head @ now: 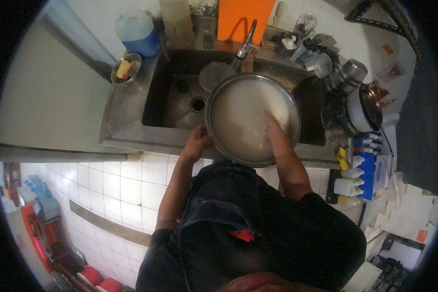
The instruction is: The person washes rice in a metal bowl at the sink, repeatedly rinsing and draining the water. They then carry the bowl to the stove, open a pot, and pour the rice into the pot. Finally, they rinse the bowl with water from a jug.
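Observation:
A large round metal bowl [208, 106] stands in front of me over the double sink, covering its divider and part of the front edge. Cloudy, whitish liquid [237, 109] fills much of it, with a paler mass [277, 100] along the right side. My left hand [199, 142] grips the bowl's left rim near the front. Into the liquid, right of the middle, dips my right hand [273, 127]; its fingertips are under the surface, so what they hold is hidden. Behind the bowl, the metal faucet [242, 53] leans over the sink [160, 126].
A round, pale mesh-like disc [213, 76] lies behind the bowl. At the left are a small bowl [137, 75] with sponges and a jug of blue liquid [137, 34]. Stacked pots [363, 109], whisks [306, 23] and a measuring jug [301, 53] crowd the right. Bottles [346, 186] stand lower right.

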{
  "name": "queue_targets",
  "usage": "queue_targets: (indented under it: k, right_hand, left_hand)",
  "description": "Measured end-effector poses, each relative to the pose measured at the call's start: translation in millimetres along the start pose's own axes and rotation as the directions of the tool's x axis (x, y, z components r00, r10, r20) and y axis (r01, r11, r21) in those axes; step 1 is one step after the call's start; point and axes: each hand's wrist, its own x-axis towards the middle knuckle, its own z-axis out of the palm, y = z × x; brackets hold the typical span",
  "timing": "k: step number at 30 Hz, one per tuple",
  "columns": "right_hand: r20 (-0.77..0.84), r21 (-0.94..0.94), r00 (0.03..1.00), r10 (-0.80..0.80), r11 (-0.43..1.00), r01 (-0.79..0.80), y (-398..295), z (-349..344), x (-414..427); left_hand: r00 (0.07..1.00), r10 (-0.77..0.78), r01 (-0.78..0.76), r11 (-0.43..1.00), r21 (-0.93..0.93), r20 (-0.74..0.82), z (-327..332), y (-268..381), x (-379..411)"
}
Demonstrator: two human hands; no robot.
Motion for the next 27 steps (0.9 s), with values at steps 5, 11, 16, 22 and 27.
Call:
queue_targets:
  k: [5,11,16,22,27]
  right_hand:
    - [0.065,0.3,0.998,-0.003,0.954,-0.016,16.8,24.4,15.0]
    - [0.262,-0.635,0.953,-0.15,0.717,0.287,-16.4,72.7,-67.6]
    - [0.364,-0.897,0.919,-0.155,-0.323,0.3,-36.1,54.8,-119.3]
    - [0.347,-0.934,0.868,-0.355,-0.213,0.286,-19.6,-15.9,-67.0]
    - [0.284,-0.69,0.921,-0.266,0.61,0.389,16.4,-54.9,-12.9]
  left_hand:
    - [1.0,0.004,-0.004,0.998,0.058,0.005,-1.4,-2.1,-0.2]
    - [1.0,-0.017,0.018,0.997,0.072,-0.025,-2.4,-1.8,-0.5]
    - [0.999,-0.033,0.032,0.998,0.046,0.003,-5.6,-7.9,3.9]
    - [1.0,-0.017,0.016,0.999,0.041,0.01,-2.1,-5.9,2.8]
    - [1.0,0.004,-0.006,0.998,0.061,0.022,-6.0,-10.1,5.4]
